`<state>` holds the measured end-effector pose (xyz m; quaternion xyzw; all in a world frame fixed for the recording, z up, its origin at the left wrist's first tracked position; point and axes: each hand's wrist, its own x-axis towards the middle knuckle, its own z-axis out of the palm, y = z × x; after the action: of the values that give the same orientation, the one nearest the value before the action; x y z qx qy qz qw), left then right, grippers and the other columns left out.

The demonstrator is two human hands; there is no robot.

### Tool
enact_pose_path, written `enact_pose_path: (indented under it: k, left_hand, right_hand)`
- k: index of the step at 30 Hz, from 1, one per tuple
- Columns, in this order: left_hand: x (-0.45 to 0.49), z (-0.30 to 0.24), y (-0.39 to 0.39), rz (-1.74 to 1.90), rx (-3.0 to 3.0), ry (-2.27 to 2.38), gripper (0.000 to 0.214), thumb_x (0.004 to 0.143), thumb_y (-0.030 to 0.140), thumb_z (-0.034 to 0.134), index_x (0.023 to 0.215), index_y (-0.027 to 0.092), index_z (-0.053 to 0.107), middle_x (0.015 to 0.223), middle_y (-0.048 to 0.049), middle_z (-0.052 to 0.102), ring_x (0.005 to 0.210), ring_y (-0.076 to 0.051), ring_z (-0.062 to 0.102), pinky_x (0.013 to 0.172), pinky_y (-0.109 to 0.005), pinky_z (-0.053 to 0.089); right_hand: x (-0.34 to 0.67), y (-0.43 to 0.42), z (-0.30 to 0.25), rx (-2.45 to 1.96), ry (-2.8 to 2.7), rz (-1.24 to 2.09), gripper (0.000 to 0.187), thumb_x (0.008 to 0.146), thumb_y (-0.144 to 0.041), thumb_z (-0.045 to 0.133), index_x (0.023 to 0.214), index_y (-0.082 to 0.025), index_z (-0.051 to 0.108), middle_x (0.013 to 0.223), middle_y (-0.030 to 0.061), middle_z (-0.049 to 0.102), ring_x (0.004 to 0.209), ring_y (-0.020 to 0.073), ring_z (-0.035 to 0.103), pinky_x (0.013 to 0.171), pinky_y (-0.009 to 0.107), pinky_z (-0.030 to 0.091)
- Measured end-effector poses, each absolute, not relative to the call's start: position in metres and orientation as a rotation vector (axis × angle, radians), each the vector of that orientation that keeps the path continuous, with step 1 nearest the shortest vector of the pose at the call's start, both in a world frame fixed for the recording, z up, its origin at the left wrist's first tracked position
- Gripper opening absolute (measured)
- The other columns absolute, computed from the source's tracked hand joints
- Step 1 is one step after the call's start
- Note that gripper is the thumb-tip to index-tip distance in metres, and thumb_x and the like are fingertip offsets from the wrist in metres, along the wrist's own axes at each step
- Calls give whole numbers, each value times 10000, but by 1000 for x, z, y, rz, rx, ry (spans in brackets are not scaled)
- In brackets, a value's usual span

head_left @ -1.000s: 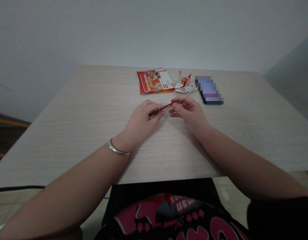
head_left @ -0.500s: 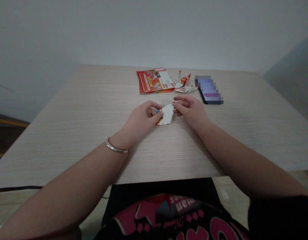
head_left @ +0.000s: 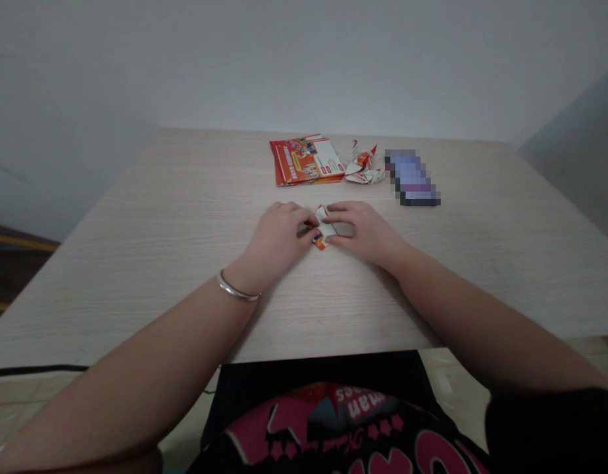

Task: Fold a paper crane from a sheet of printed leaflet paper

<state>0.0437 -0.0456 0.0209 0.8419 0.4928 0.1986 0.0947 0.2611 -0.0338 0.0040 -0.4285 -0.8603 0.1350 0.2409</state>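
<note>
A small folded piece of printed paper [head_left: 322, 230], white with red, orange and blue, lies on the wooden table [head_left: 185, 217] between my hands. My left hand [head_left: 279, 238], with a silver bangle on the wrist, pinches the paper's left side with curled fingers. My right hand [head_left: 359, 229] lies flatter over the paper's right side and presses it down onto the table. Most of the paper is hidden under the fingers.
Behind my hands lie a stack of red and orange printed sheets [head_left: 305, 160], a folded paper figure [head_left: 364, 166] and a phone [head_left: 411, 179]. The table's near edge runs just in front of my body. A black cable [head_left: 37, 370] hangs off at the lower left.
The paper was held up edge-on, then turned to show its white face, and is now lowered onto the table. Both hands have come down and closed in over it.
</note>
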Motion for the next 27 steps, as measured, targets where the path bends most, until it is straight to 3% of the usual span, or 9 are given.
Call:
enact_pose_path:
  k: [4, 9, 12, 15, 17, 21, 24, 27]
  left_hand:
    - [46, 28, -53, 457, 2650, 1441, 232, 985, 246, 621, 1057, 145, 818, 1089, -137, 790, 1036, -306, 707, 994, -485, 545]
    - [49, 39, -64, 222, 2792, 1464, 298, 1043, 280, 551, 1057, 162, 825, 1098, -131, 789, 1072, -336, 714, 972, -506, 561]
    - [52, 43, -71, 102, 2845, 1451, 319, 1045, 210, 509, 1176, 151, 794, 1141, -132, 783, 1077, -338, 724, 976, -508, 569]
    - [54, 38, -79, 88, 2886, 1423, 406, 1051, 155, 430, 1329, 79, 717, 1289, -178, 750, 1197, -345, 704, 1101, -552, 517]
    - [53, 31, -81, 156, 2938, 1379, 477, 1085, 260, 416, 1466, 53, 616, 1481, -212, 649, 1391, -391, 595, 1229, -656, 374]
    - [50, 17, -79, 150, 2946, 1287, 580, 1100, 370, 409, 1590, 66, 476, 1687, -228, 416, 1560, -409, 417, 1276, -638, 322]
    - [49, 16, -80, 161, 2954, 1258, 600, 1093, 431, 430, 1567, 71, 499, 1691, -228, 410, 1592, -405, 361, 1301, -625, 279]
    - [49, 20, -84, 133, 2911, 1233, 671, 1086, 512, 429, 1574, 55, 475, 1672, -262, 423, 1589, -421, 363, 1298, -627, 279]
  right_hand:
    - [259, -40, 11, -1217, -2403, 273, 313, 886, -299, 776, 1173, -183, 822, 1298, 116, 788, 1238, 307, 713, 1131, 501, 512]
    - [252, -51, 22, -1334, -2482, 153, 382, 947, -390, 729, 1238, -152, 797, 1361, 129, 763, 1290, 327, 687, 1149, 506, 490]
    - [250, -55, 28, -1404, -2562, 73, 438, 992, -420, 667, 1318, -141, 760, 1420, 135, 730, 1362, 335, 640, 1185, 513, 454]
    - [250, -56, 31, -1447, -2639, 15, 463, 1040, -379, 578, 1408, -124, 699, 1498, 131, 678, 1431, 332, 582, 1222, 508, 416]
    - [252, -56, 31, -1520, -2622, -33, 487, 1055, -360, 535, 1450, -105, 660, 1522, 140, 657, 1461, 339, 549, 1251, 528, 377]
    - [257, -51, 29, -1605, -2573, -52, 553, 1051, -397, 534, 1468, -48, 632, 1510, 180, 657, 1495, 371, 505, 1287, 550, 324]
    - [262, -46, 26, -1601, -2546, -5, 606, 1041, -420, 549, 1488, -14, 600, 1537, 225, 621, 1487, 385, 519, 1277, 537, 357]
    - [266, -40, 19, -1523, -2510, 64, 637, 1038, -348, 541, 1607, -69, 472, 1648, 219, 502, 1516, 368, 498, 1264, 551, 391]
